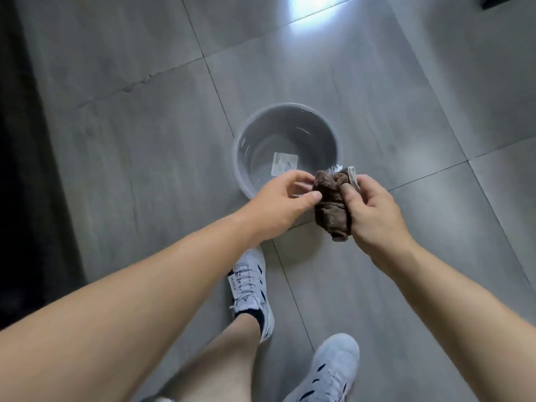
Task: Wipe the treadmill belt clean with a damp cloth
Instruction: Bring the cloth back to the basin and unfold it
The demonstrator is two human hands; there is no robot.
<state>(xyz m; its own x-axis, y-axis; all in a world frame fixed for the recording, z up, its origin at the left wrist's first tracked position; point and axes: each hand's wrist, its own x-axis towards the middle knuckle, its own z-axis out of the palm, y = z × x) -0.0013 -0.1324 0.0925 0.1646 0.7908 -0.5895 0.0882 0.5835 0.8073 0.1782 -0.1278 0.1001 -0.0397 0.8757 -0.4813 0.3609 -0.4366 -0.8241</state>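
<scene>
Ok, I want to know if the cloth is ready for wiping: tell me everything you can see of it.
The cloth is brown, towel-like, bunched into a crumpled wad hanging downward. A white tag sticks out at its top. The right hand grips it; the left hand pinches its upper left edge. It is held in the air over the near rim of the basin. Wetness cannot be told.

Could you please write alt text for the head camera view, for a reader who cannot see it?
A person's right hand grips a bunched brown terry cloth while the left hand pinches its edge, over the near rim of a round grey plastic basin standing on a grey tiled floor. Their white mesh trainers show below.
</scene>
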